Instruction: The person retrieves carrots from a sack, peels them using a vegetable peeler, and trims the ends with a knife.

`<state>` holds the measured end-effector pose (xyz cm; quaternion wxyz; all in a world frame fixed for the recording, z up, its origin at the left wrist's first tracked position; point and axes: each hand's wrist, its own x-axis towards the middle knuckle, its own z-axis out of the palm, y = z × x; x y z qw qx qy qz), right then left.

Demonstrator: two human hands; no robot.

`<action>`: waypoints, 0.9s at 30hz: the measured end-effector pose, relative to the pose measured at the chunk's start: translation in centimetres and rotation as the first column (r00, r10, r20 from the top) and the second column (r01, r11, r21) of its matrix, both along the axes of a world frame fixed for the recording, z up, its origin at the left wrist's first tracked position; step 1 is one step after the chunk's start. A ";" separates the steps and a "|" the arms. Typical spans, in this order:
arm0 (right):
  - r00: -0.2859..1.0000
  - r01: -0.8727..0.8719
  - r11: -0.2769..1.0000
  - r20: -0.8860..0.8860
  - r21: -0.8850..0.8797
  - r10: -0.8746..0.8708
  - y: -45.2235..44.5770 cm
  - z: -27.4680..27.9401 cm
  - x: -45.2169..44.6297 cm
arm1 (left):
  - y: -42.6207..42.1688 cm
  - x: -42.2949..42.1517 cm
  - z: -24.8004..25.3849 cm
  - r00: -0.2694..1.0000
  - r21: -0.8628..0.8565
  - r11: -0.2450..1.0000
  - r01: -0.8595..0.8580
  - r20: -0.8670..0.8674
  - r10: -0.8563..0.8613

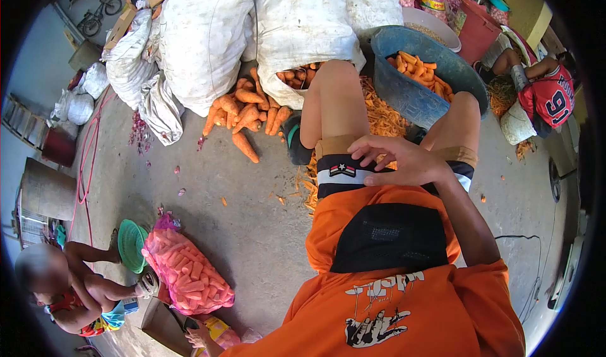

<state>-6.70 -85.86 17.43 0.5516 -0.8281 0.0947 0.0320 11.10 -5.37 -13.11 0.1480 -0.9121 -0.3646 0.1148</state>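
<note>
My right hand (pixel 398 161) hovers over my lap, its fingers loosely bent and apart, holding nothing. Low at the left, my left hand (pixel 198 335) reaches beside an open cardboard box (pixel 161 329). Its fingers are closed around a small dark object (pixel 190 323), too small to name. Past my knees stands a blue tub (pixel 404 98) holding peeled carrots (pixel 420 71). Orange peelings (pixel 382 114) lie on the floor between my legs. Unpeeled carrots (pixel 243 107) spill in a heap before an open white sack (pixel 303 32).
A pink mesh bag (pixel 189 275) of peeled carrots lies at the left, next to a green basket (pixel 131 246) and a seated person (pixel 79 294). Another person in a red jersey (pixel 549 98) sits at the right by a white bucket (pixel 517 123). Full white sacks (pixel 202 35) line the back.
</note>
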 end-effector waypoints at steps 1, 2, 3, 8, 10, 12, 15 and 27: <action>1.000 0.016 1.000 0.000 -0.015 -0.016 -0.3 -0.1 -0.2 | -1.4 0.2 -0.5 1.000 -0.001 1.000 -0.004 0.003 0.004; 1.000 0.011 1.000 0.000 -0.015 -0.011 -0.4 -0.3 -0.4 | -2.3 -0.1 -0.3 1.000 -0.006 1.000 -0.007 0.027 0.007; 0.999 0.037 0.999 0.002 -0.002 -0.037 -0.6 -0.5 -0.6 | -3.6 0.0 -0.7 0.999 -0.011 1.000 -0.008 0.050 0.009; 0.996 0.086 0.995 -0.037 0.051 -0.084 -1.6 -1.1 -1.5 | -8.8 -0.5 -2.9 0.986 -0.023 0.999 -0.037 0.163 0.040; 0.993 0.111 0.990 -0.042 0.086 -0.108 -1.9 -1.3 -1.8 | -10.9 -0.5 -4.0 0.976 -0.029 0.998 -0.052 0.208 0.057; 0.994 0.094 0.992 -0.055 0.079 -0.089 -2.7 -1.7 -1.7 | -14.2 0.8 -5.2 0.965 -0.044 0.998 -0.039 0.257 0.049; 0.995 0.084 0.994 -0.061 0.072 -0.079 -3.2 -1.8 -2.1 | -16.1 1.5 -5.4 0.951 -0.012 1.000 -0.006 0.308 0.009; 0.988 0.152 0.981 -0.023 0.117 -0.151 -8.0 -4.2 -2.4 | -29.0 4.5 -9.1 0.808 0.047 0.993 -0.112 0.586 0.063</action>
